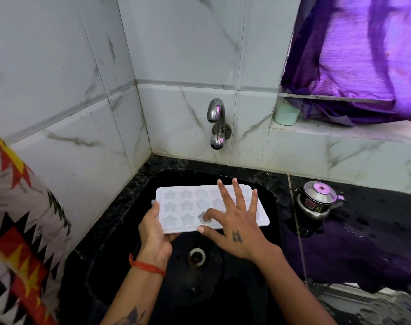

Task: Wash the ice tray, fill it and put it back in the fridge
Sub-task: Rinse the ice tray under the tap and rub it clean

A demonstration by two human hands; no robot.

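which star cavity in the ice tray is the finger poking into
The third cavity from the left in the nearest row of the ice tray. The right hand presses its index finger into it, and it looks darker than the pale others.

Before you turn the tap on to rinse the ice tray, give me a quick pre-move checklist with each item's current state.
1. Ice tray held over the sink: ok, left hand grips its left edge.
2. Tray under the tap spout: ok, roughly.
3. Right hand free for the tap: not ok, its index finger presses into a mould.
4. Water running: not ok, none visible.
5. Drain unblocked: ok.
6. Moulds clean: cannot tell.
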